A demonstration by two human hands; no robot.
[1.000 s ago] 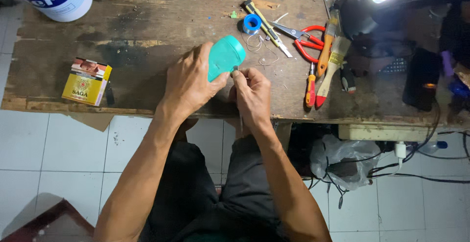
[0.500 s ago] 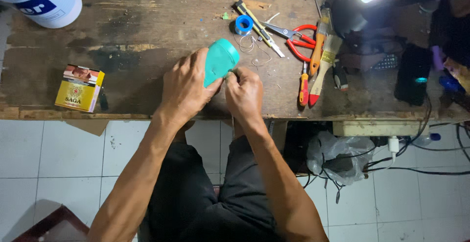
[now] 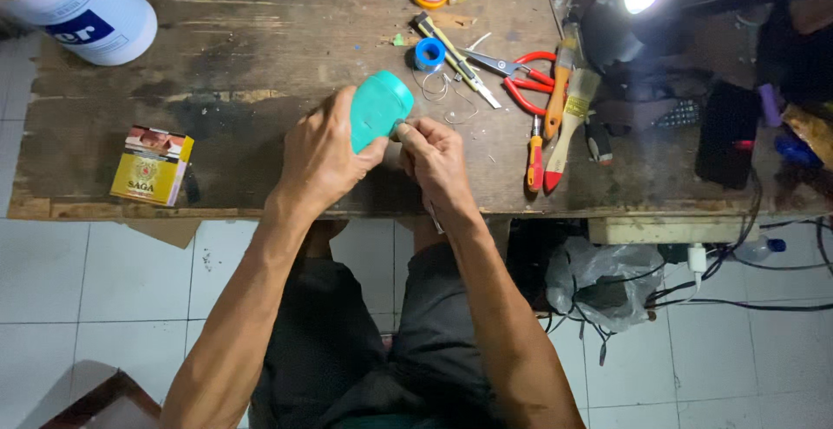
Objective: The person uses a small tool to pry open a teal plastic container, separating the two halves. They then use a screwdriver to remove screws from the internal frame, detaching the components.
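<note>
Teal plastic casing (image 3: 378, 113) (rounded, smooth) tilted above the workbench.

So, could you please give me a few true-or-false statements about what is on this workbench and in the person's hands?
1. The left hand grips a teal plastic case. True.
2. The right hand rests flat on the bench, away from the case. False: its fingertips touch the case's edge.
3. A yellow box lies left of the hands. True.
4. The red-handled pliers lie on the floor. False: they lie on the bench, right of the hands.
5. A paintbrush lies near the pliers. True.
</note>
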